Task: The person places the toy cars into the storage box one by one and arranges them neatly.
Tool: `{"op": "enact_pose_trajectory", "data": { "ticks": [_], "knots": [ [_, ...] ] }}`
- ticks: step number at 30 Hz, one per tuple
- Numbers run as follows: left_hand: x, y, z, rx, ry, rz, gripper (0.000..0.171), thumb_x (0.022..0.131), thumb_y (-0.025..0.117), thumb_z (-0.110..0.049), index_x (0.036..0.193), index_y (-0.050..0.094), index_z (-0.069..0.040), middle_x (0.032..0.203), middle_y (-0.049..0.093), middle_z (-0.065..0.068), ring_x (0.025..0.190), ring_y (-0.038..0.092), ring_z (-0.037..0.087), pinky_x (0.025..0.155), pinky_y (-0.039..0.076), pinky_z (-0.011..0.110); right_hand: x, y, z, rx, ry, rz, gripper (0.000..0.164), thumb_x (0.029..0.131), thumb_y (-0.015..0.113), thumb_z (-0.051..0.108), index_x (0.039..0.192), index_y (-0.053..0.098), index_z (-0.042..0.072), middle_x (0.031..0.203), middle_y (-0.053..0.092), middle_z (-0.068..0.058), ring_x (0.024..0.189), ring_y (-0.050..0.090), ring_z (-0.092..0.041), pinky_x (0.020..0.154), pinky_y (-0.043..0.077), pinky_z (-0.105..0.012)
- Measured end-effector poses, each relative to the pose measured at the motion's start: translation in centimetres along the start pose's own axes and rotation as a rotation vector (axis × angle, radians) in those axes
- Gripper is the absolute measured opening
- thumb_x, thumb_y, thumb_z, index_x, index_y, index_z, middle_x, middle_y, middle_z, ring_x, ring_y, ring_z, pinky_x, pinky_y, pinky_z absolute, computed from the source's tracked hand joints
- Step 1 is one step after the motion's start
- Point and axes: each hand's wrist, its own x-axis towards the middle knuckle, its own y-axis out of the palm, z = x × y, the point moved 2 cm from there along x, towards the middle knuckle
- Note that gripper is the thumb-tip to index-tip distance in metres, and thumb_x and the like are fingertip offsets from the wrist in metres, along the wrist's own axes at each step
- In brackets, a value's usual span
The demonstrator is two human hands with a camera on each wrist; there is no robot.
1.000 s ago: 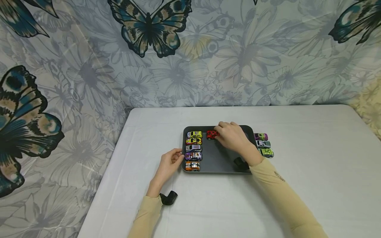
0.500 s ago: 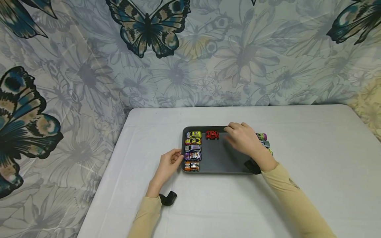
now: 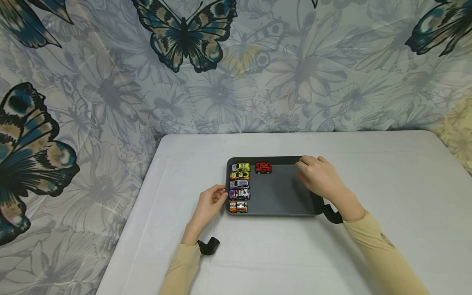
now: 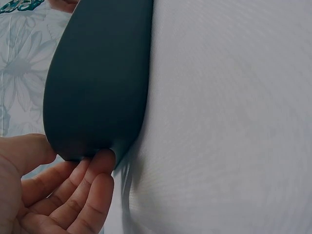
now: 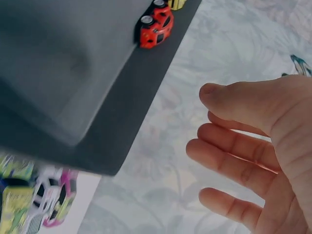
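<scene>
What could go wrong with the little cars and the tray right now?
The right hand hovers open over the tray, near the toy cars parked on the table beside it; a careless sweep might knock them rolling. The left hand touches the tray's edge; a nudge could shake the row of five cars or the red car out of line.

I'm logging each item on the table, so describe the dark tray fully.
The tray is a dark grey, matte rectangle with rounded corners and a low raised rim, plastic by the look of it. It lies flat on the white table. Five toy cars stand in a column along its left side, and a red car sits at the far edge beside the top one; the rest of its floor is bare. The left hand touches its near-left rim with the fingertips. The right hand is over its right edge.
</scene>
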Motion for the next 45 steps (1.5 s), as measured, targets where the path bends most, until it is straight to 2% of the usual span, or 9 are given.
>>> {"op": "enact_pose_trajectory", "data": {
  "ticks": [16,22,30,39,45],
  "knots": [
    [-0.1,0.0,0.0,0.003,-0.007,0.001,0.026,0.089,0.061,-0.009,0.112,0.061,0.004,0.088,0.062,0.007,0.072,0.058,0.012,0.062,0.051,0.022,-3.9,-1.2,-1.7,0.006,0.074,0.055,0.029,0.066,0.079,0.001,0.092,0.067,-0.003,0.085,0.061,-0.014,0.075,0.06,-0.029,0.057,0.045,-0.041],
    [-0.1,0.1,0.1,-0.001,-0.012,0.005,0.026,0.09,0.061,-0.009,0.112,0.061,0.004,0.088,0.062,0.006,0.072,0.058,0.011,0.062,0.051,0.022,-5.2,-1.1,-2.2,0.005,0.09,0.062,0.028,0.066,0.079,0.003,0.09,0.066,-0.003,0.081,0.06,-0.013,0.07,0.059,-0.028,0.053,0.041,-0.039],
    [-0.1,0.1,0.1,0.001,-0.004,0.005,0.026,0.09,0.061,-0.009,0.112,0.061,0.004,0.089,0.062,0.007,0.072,0.058,0.012,0.063,0.051,0.022,-6.4,-0.9,-2.5,0.01,0.096,0.096,0.03,0.061,0.079,0.0,0.088,0.065,-0.002,0.079,0.059,-0.012,0.066,0.058,-0.027,0.05,0.041,-0.039],
    [0.0,0.0,0.2,0.004,-0.003,0.012,0.026,0.091,0.06,-0.011,0.113,0.061,0.003,0.09,0.062,0.008,0.073,0.058,0.012,0.063,0.051,0.023,-7.6,-0.7,-3.2,0.031,0.135,0.147,0.027,0.065,0.079,0.002,0.088,0.065,0.0,0.078,0.058,-0.008,0.069,0.058,-0.025,0.053,0.041,-0.04],
    [-0.1,0.0,0.1,0.004,-0.001,0.011,0.026,0.09,0.06,-0.011,0.113,0.061,0.003,0.09,0.062,0.008,0.073,0.059,0.012,0.064,0.051,0.023,-8.2,-0.5,-3.6,0.04,0.158,0.194,0.032,0.065,0.08,0.004,0.092,0.066,-0.002,0.085,0.061,-0.013,0.075,0.06,-0.029,0.057,0.044,-0.044]
  ]
}}
